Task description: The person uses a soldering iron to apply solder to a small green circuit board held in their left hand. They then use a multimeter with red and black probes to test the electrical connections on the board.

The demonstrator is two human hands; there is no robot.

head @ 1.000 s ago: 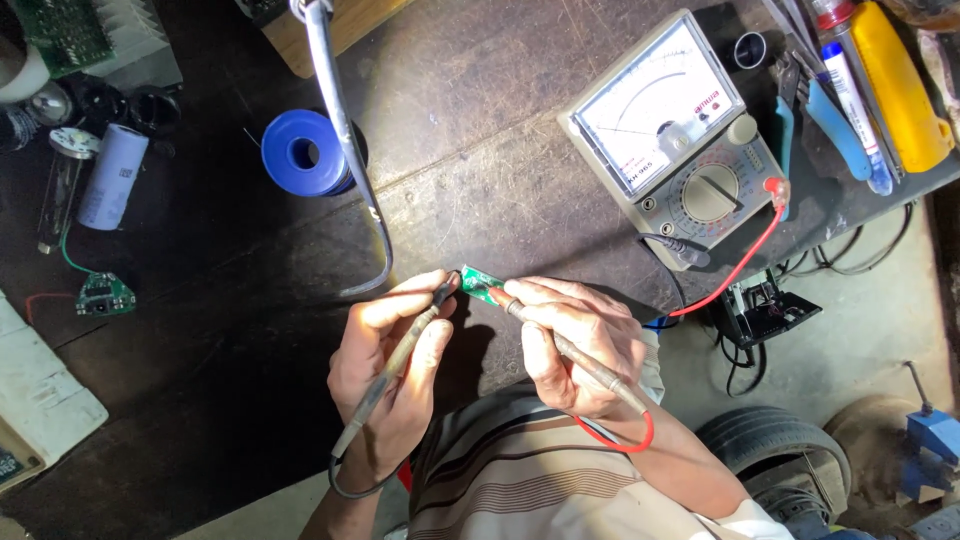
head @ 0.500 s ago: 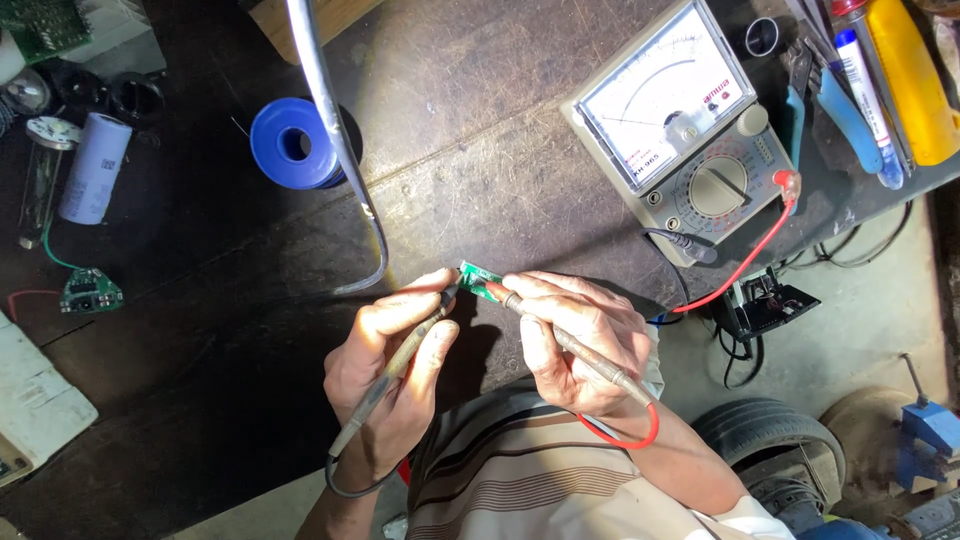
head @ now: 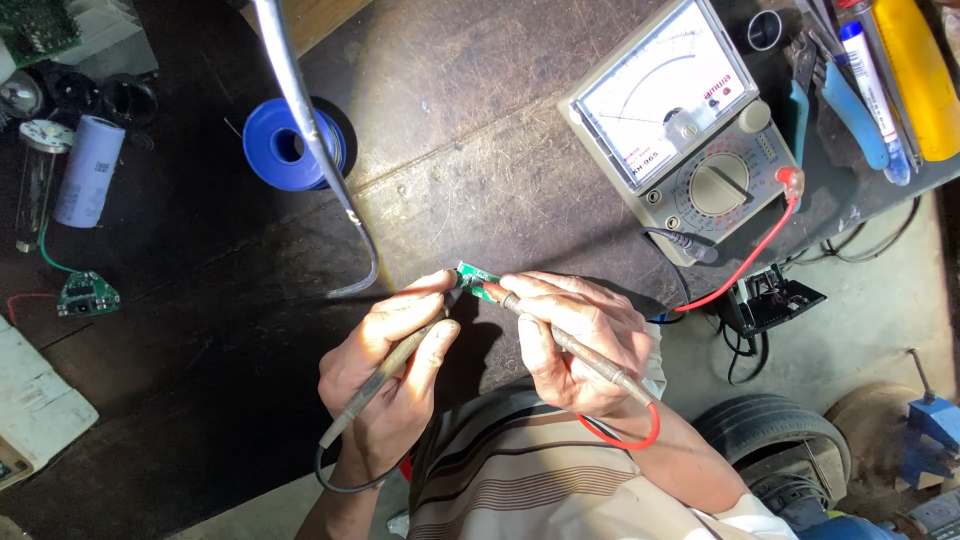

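My left hand (head: pixel 395 375) grips a black test probe (head: pixel 385 370) whose tip touches a small green circuit board (head: pixel 477 279). My right hand (head: pixel 575 335) grips a red-wired test probe (head: pixel 570 345), its tip also on the board. The board is pinched between the fingertips of both hands, just above the dark workbench (head: pixel 450 170). A red lead (head: pixel 745 265) and a black lead run to the analog multimeter (head: pixel 685 130) at the upper right.
A blue solder spool (head: pixel 283 145) and a bent metal lamp arm (head: pixel 310 130) lie at the upper left. A cylindrical capacitor (head: pixel 88 172), a small green board (head: pixel 88 295) and tools (head: pixel 880 90) sit at the bench edges. A tyre (head: pixel 780 440) is on the floor.
The view has shifted slightly. Both hands stay together on the small board with the probes.
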